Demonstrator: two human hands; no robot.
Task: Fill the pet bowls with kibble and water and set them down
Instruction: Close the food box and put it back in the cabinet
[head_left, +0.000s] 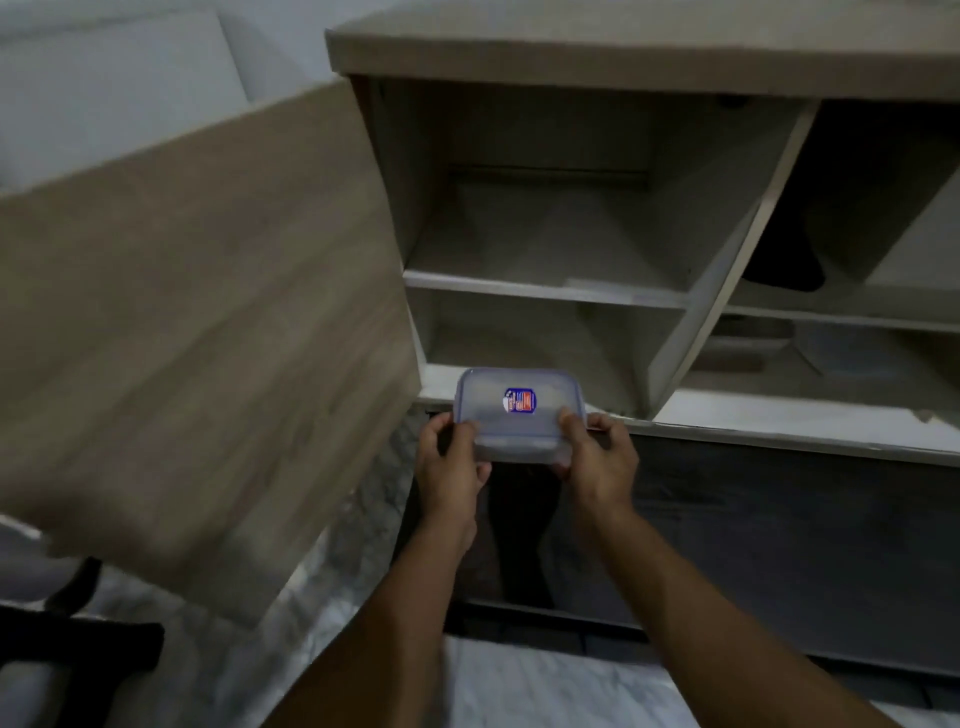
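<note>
A clear rectangular plastic container (511, 421) with a bluish lid and a red-and-blue sticker hangs at the front edge of the open cabinet's bottom shelf. My left hand (449, 467) grips its left side and my right hand (597, 460) grips its right side, thumbs on the lid. Its contents cannot be made out. No pet bowls are in view.
A wooden cabinet (597, 52) stands open, its left door (197, 322) swung out toward me on the left. Two shelves (540, 291) in the left bay look bare. The right bay holds dark items (789, 249) and blurred containers (748, 343). Marble-patterned floor (545, 686) lies below.
</note>
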